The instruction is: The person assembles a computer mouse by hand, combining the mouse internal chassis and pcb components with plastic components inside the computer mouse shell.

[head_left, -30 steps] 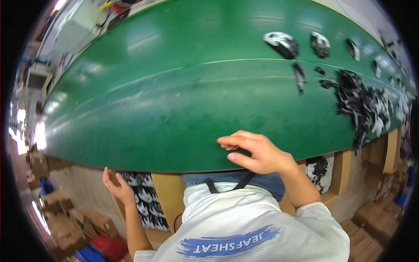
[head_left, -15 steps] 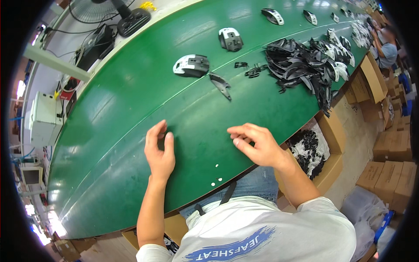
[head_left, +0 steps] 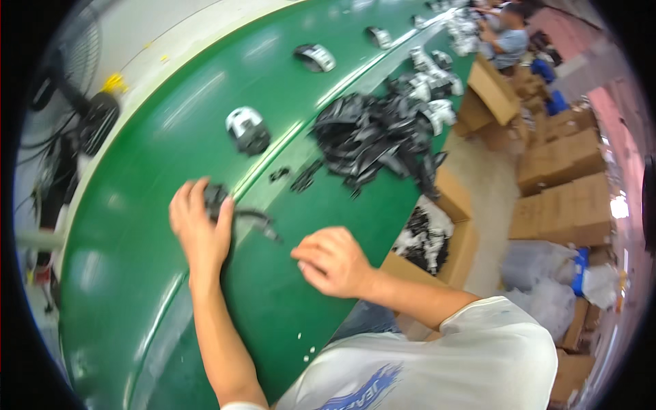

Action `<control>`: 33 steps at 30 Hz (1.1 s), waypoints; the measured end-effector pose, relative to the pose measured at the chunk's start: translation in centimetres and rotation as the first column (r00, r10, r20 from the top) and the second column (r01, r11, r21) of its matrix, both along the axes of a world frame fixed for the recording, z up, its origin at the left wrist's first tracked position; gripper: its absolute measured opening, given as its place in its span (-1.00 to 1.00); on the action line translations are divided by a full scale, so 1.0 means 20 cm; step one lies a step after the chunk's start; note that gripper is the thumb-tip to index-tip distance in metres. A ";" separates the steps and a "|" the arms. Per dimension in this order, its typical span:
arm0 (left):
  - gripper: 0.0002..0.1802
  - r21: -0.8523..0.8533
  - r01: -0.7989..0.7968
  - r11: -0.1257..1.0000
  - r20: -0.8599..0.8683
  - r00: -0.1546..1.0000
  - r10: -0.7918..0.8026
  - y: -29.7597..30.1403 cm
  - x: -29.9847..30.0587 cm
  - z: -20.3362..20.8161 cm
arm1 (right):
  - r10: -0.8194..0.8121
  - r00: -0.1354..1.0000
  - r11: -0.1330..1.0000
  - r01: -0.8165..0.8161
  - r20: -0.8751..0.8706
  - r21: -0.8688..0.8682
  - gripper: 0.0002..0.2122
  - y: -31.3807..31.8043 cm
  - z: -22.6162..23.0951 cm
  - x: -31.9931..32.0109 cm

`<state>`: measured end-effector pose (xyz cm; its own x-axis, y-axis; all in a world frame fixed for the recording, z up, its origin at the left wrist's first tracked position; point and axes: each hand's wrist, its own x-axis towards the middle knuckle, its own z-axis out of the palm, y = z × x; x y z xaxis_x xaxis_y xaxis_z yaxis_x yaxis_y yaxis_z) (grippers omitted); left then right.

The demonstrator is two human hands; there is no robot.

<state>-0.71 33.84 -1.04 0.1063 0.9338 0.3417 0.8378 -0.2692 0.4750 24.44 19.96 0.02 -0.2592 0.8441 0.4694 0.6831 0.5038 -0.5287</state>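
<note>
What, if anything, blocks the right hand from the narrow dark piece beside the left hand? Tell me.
Nothing visible does: only green tabletop lies between the right hand and the narrow dark piece. The left hand is beyond the piece.

My left hand (head_left: 198,222) has reached forward, its thumb and fingers now around the mouse-shaped shell (head_left: 216,197). The dark curved strip (head_left: 256,217), earlier beyond both hands, now lies between them, near my right hand's (head_left: 331,261) fingertips.

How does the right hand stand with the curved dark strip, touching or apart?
Apart: the head view shows green tabletop between the right hand and the curved dark strip's tip.
</note>
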 end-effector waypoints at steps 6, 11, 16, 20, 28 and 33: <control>-0.36 -0.049 -0.052 0.997 0.149 0.987 0.059 -0.09 0.00 0.12 | 0.046 0.992 0.994 -0.034 0.115 -0.108 -0.72 0.00 0.05 -0.03; -0.34 -0.135 -0.082 0.987 0.212 0.971 0.110 -0.08 -0.01 0.13 | 0.040 0.988 0.988 -0.017 0.152 -0.152 -0.75 0.02 0.08 -0.04; -0.37 -0.067 -0.145 0.987 0.212 0.965 0.157 -0.10 -0.03 0.19 | -0.006 0.990 0.999 0.012 0.142 -0.044 -0.76 -0.02 0.08 -0.01; -0.43 -0.100 -0.208 0.973 0.225 0.948 0.226 -0.04 -0.09 0.08 | -0.023 0.996 0.999 0.025 0.085 -0.021 -0.83 -0.05 0.01 0.00; -0.46 0.102 -0.238 0.966 0.249 0.946 0.207 -0.43 -0.37 0.08 | -0.013 1.000 0.998 0.013 -0.012 0.069 -0.88 -0.08 -0.04 0.02; -0.55 -0.291 -0.086 0.953 0.413 0.887 0.207 -0.57 -0.48 0.24 | -0.042 0.999 0.999 0.042 -0.032 -0.019 -0.76 -0.01 -0.02 0.05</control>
<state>-10.22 22.38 3.82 -0.1414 0.9877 0.0668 0.5505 0.0224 0.8345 25.47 19.75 -0.37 -0.2082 0.8624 0.4614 0.6856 0.4651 -0.5600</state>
